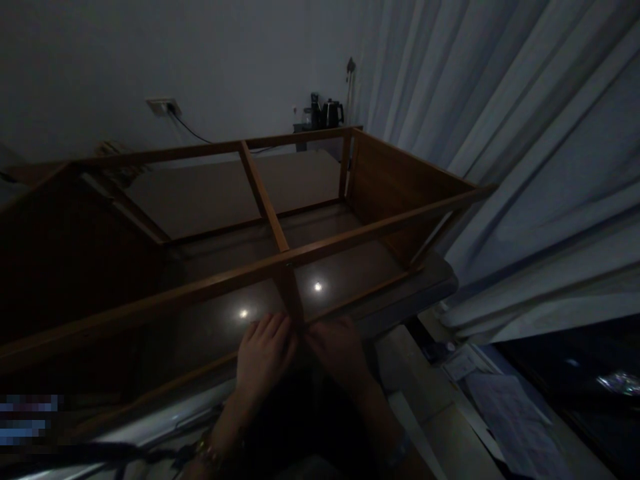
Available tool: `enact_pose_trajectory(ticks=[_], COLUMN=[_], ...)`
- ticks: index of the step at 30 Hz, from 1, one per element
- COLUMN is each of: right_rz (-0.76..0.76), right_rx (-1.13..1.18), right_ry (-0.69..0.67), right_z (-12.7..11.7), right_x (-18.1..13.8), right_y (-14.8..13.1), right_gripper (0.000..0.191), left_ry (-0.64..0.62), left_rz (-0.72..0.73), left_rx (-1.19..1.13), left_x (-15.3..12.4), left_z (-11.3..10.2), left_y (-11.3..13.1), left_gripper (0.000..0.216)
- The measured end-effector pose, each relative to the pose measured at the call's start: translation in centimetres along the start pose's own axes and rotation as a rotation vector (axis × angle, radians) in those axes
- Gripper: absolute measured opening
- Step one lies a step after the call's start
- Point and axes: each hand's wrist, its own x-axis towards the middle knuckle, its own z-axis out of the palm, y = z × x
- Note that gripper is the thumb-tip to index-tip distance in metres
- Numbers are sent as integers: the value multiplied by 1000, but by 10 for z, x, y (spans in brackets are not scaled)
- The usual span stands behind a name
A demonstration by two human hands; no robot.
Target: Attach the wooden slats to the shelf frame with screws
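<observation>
A wooden furniture frame (350,237) of brown rails and side panels stands in front of me in a dim room. A centre crossbar (263,197) runs from the far rail to the near one. My left hand (263,357) and my right hand (340,353) rest side by side at the lower front rail, where the short upright post (291,297) meets it. The fingers of both hands curl against the wood there. What they grip, if anything, is hidden in the dark. A bracelet or watch sits on my left wrist (207,453).
A glossy dark panel (220,320) inside the frame reflects two light spots. Pale curtains (525,167) hang at the right. A kettle (333,113) stands on a small stand at the back wall, near a wall socket (163,105) with a cable. Papers (500,407) lie on the floor at right.
</observation>
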Motion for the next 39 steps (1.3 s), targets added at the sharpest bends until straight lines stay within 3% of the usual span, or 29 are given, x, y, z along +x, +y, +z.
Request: enact_pose_trajectory(ticks=[10, 18, 29, 39], right_rz=[-73, 23, 27, 79], right_rx=[-55, -22, -51, -34], right_ry=[-7, -3, 24, -78], right_z=[1, 2, 3, -5], right_x=[-1, -2, -4, 2], right_y=[1, -6, -9, -14], right_gripper=[24, 23, 21, 17], left_ry=[33, 31, 2, 3], left_rz=[2, 1, -12, -11], left_rx=[-18, -4, -33, -43], left_x=[0, 1, 2, 1], left_z=[-2, -3, -4, -1], left_y=[3, 4, 5, 4], left_gripper=[15, 14, 16, 18])
